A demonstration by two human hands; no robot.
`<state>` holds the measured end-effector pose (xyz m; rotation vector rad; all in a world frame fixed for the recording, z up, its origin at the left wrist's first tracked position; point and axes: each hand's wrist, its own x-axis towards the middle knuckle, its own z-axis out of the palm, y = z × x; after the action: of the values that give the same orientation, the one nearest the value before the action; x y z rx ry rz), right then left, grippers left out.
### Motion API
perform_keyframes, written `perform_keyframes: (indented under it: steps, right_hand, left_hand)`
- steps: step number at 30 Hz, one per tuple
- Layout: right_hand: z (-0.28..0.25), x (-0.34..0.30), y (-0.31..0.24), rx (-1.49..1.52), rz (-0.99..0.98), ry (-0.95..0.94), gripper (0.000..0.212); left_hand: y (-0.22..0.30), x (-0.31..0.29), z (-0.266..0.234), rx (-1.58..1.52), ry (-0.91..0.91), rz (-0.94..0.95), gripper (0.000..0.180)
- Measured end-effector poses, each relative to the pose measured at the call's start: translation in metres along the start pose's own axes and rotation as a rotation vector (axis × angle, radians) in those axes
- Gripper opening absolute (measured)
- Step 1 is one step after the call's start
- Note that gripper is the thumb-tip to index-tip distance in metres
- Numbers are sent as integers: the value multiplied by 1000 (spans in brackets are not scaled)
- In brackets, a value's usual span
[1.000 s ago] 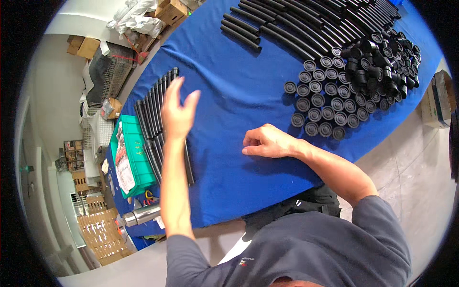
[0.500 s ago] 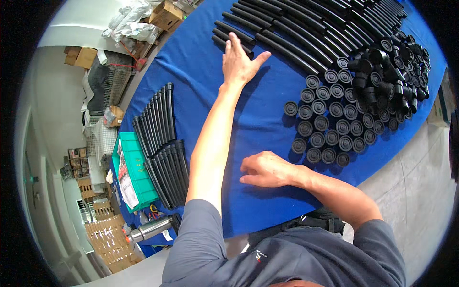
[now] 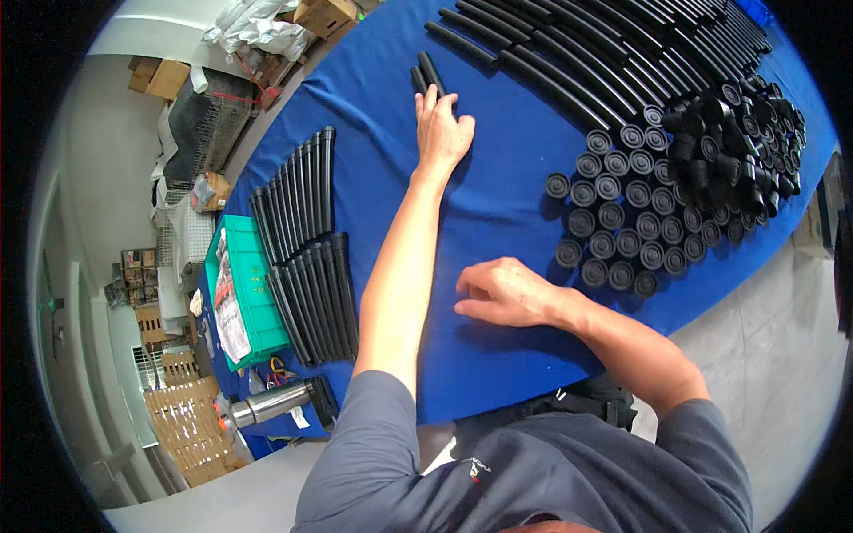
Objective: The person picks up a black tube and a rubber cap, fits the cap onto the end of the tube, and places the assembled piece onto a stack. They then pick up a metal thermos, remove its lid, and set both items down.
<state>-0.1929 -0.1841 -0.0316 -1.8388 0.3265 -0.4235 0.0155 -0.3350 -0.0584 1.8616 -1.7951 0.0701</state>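
Observation:
Two short black tubes (image 3: 429, 69) lie side by side at the upper middle of the blue cloth. My left hand (image 3: 443, 135) has its fingers closed over their near ends, and the palm hides the rest of them. My right hand (image 3: 505, 291) hovers low over the cloth nearer to me, fingers loosely curled, thumb apart, with nothing seen in it. Right of it stand many round black caps (image 3: 601, 244) in rough rows, beside a heap of more black caps (image 3: 702, 147). Rows of long black tubes (image 3: 555, 84) cover the far right.
At the left lie two groups of black tubes with capped ends (image 3: 306, 182), next to a green crate (image 3: 258, 293). A steel flask (image 3: 271, 404) lies near the cloth's front left edge. Cardboard boxes (image 3: 169, 80) and plastic bags (image 3: 253, 31) are beyond the table.
My left hand has closed on the two outermost tubes and drawn them away from the rows, toward me. The right hand has barely moved. The whole view has shifted slightly.

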Motion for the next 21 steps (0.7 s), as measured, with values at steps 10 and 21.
perform_keyframes:
  steps: [10,21]
  right_hand:
    - [6,-8,-5,-77,-117,-107,30]
    - [17,-8,2,-242,-267,-120,30]
  left_hand:
    - [51,-209,-104,-68,-120,-129,49]
    - [79,-193,-130,-147,119,-81,28]
